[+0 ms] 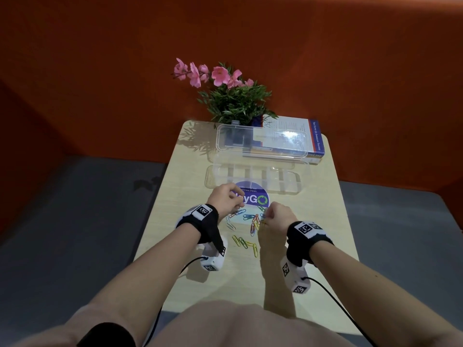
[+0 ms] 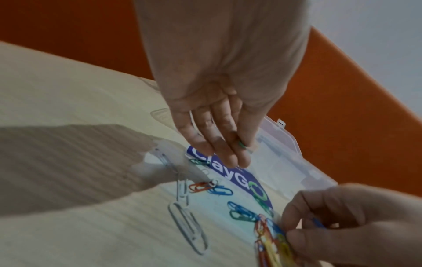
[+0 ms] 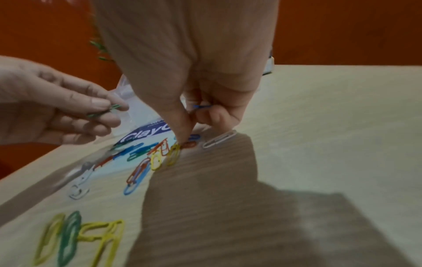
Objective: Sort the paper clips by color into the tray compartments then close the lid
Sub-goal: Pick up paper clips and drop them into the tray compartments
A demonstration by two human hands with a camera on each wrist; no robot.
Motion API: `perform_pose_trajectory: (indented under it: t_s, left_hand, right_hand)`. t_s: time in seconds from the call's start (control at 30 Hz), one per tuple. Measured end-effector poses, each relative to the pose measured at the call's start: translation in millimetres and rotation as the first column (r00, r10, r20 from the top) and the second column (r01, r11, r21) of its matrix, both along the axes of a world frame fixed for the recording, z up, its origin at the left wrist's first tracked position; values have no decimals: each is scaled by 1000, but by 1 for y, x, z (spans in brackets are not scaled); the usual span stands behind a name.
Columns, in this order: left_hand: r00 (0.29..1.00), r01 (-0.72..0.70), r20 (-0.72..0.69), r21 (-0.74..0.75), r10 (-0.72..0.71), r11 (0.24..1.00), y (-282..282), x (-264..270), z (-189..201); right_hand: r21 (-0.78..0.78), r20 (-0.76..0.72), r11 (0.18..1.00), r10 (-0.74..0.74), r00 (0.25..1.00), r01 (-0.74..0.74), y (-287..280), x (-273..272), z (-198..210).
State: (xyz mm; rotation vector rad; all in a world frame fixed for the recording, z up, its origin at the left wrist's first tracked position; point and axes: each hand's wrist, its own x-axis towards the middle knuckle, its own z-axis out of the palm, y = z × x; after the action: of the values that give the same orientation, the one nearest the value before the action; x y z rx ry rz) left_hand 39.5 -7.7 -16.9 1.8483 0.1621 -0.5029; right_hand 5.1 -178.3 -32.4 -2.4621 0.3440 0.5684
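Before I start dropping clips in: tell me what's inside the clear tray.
The clear tray shows only bare dividers and the table through them; no clips visible inside. Its near left corner is hidden behind the left hand.

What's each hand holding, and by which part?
Left hand pinches a green paper clip at its middle. Right hand holds a blue paper clip; where exactly is hidden.

left hand (image 1: 226, 199): pinching grip | right hand (image 1: 278, 216): pinching grip
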Motion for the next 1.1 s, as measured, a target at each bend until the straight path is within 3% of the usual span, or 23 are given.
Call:
perform_pose_trajectory:
  t_s: [0.17, 0.37, 0.47, 0.57, 0.63, 0.73, 0.83, 0.93, 1.0, 1.1]
  left_hand:
    - [992, -8, -124, -89, -3, 996, 3, -2, 2]
    - [997, 59, -55, 95, -54, 994, 6, -2, -5]
    - [974, 178, 45, 447, -221, 877, 16, 3, -10]
    - [930, 197, 106, 662, -351, 723, 19, 1, -16]
    - [866, 225, 146, 740, -478, 633, 11, -3, -19]
    - [788, 264, 162, 783, -594, 564, -2, -6, -23]
    - [771, 288, 140, 794, -621, 536, -10, -1, -21]
    - [770, 309, 123, 787, -626, 534, -12, 4, -17]
    - [763, 318, 126, 781, -634, 538, -12, 4, -16]
    - [741, 326, 139, 780, -657, 534, -12, 3, -17]
  right_hand:
    - [88, 84, 976, -208, 975, 200, -5, -6, -4]
    - [76, 103, 990, -123, 987, 115, -1, -9, -5]
    - [46, 77, 995, -89, 993, 86, 3, -6, -3]
    - [9, 9, 1000, -14, 1000, 14, 4, -2, 2]
    - [13, -41, 1000, 22, 999, -22, 4, 0, 6]
    - [31, -79, 999, 38, 996, -36, 2, 0, 7]
    - [111, 4, 989, -94, 996, 93, -4, 0, 3]
    - [435, -26, 843, -340, 940, 317, -9, -3, 5]
    - [591, -119, 706, -403, 908, 391, -9, -4, 7]
    - [703, -247, 541, -423, 872, 461, -2, -2, 10]
